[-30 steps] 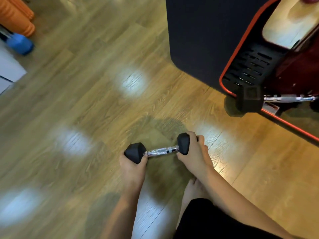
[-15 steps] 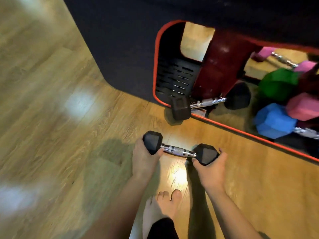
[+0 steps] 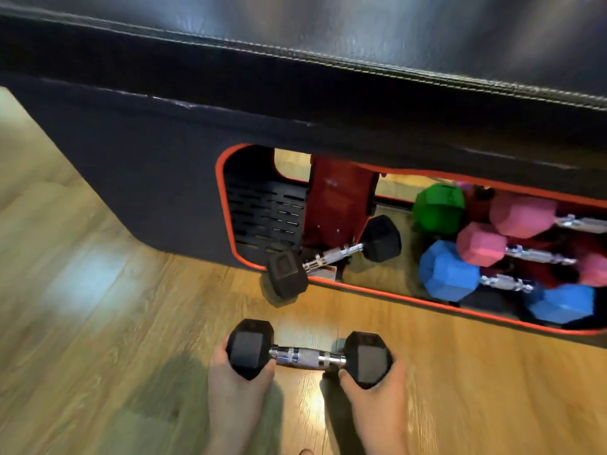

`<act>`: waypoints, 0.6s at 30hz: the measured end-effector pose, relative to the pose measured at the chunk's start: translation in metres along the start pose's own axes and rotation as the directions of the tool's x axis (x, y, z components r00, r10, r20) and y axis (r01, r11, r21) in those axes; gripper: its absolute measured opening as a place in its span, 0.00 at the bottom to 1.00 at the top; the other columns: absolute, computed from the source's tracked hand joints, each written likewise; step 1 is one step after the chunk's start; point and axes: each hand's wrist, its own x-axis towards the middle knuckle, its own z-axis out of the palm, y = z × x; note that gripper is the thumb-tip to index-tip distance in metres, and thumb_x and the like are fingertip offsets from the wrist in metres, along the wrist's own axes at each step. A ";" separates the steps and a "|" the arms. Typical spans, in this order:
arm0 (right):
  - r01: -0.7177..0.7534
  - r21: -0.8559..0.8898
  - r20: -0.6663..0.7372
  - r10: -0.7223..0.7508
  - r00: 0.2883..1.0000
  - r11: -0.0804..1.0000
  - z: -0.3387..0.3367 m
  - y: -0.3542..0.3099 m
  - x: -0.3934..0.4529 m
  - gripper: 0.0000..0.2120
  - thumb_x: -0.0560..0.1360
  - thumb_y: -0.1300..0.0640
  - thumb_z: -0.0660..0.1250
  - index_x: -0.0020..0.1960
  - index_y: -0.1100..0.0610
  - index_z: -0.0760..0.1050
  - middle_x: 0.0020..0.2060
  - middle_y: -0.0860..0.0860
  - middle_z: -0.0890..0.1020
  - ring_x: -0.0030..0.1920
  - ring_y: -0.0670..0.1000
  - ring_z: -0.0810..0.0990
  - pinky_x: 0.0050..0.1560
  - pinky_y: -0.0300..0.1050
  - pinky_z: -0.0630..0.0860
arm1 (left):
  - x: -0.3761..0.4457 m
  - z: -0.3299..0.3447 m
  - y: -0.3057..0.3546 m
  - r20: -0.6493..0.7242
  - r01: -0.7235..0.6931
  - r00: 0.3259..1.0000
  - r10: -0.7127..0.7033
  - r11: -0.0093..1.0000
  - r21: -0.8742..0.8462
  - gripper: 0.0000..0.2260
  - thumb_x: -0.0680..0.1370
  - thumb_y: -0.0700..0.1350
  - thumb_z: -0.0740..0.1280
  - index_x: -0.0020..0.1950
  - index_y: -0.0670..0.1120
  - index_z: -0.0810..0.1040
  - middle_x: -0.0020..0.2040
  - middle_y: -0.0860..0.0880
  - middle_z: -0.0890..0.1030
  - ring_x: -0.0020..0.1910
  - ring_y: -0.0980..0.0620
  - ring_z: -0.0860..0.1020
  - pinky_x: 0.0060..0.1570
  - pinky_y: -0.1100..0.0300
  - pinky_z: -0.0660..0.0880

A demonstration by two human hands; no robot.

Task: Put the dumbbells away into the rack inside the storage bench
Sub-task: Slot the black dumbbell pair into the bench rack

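Wooden floorboards [image 3: 98, 307] fill the left side, with the dark padded storage bench [image 3: 147, 178] rising behind them under its stitched top cushion. Low in the middle, the left hand [image 3: 235, 385] cups the left head of a black hex dumbbell [image 3: 308, 354] from below, and the right hand [image 3: 377, 392] cups the right head the same way; each hand is closed around its own end, the two well apart with the knurled chrome handle bare between them. This dumbbell is held level just above the floor, in front of the bench's red-trimmed opening [image 3: 226, 224] and still outside it. Just beyond, a second black dumbbell [image 3: 331, 256] lies tilted across the opening's lower edge, one head out on the floor, the other inside beside the dark red rack frame [image 3: 338, 205]. Further right inside the bench sit a green dumbbell [image 3: 438, 208], a blue dumbbell [image 3: 450, 270] below it, and pink dumbbells [image 3: 522, 215] at the far right, their chrome handles pointing rightwards.
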 end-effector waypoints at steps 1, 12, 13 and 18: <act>0.020 -0.004 -0.007 -0.020 1.000 1.000 -0.005 -0.007 -0.001 0.38 0.58 0.56 0.83 0.62 0.49 0.66 0.51 0.45 0.76 0.53 0.50 0.77 0.56 0.48 0.77 | -0.002 -0.001 0.005 -0.009 -0.013 1.000 0.013 0.999 -0.049 0.35 0.60 0.43 0.82 0.59 0.59 0.68 0.51 0.58 0.77 0.51 0.56 0.78 0.48 0.62 0.76; 0.454 0.186 -0.214 -0.415 0.884 0.871 -0.042 -0.138 0.025 0.38 0.64 0.47 0.79 0.67 0.47 0.64 0.55 0.35 0.73 0.54 0.32 0.73 0.48 0.20 0.68 | 0.043 -0.019 0.168 -0.117 -0.371 0.928 0.353 0.901 -0.225 0.34 0.64 0.52 0.79 0.65 0.63 0.65 0.57 0.60 0.74 0.57 0.62 0.75 0.51 0.67 0.73; 0.466 0.188 -0.219 -0.426 0.878 0.864 -0.043 -0.146 0.030 0.40 0.64 0.47 0.79 0.70 0.49 0.63 0.57 0.40 0.74 0.55 0.36 0.74 0.51 0.22 0.70 | 0.047 -0.018 0.178 -0.120 -0.385 0.922 0.367 0.897 -0.218 0.34 0.65 0.52 0.79 0.65 0.62 0.65 0.58 0.61 0.74 0.57 0.62 0.75 0.52 0.67 0.73; 0.489 0.109 -0.243 -0.454 0.857 0.865 -0.045 -0.170 0.053 0.44 0.65 0.45 0.78 0.75 0.51 0.59 0.67 0.49 0.72 0.66 0.49 0.71 0.68 0.50 0.71 | 0.065 -0.002 0.203 -0.118 -0.370 0.928 0.353 0.907 -0.200 0.37 0.65 0.52 0.80 0.68 0.57 0.64 0.61 0.58 0.74 0.61 0.58 0.74 0.61 0.56 0.76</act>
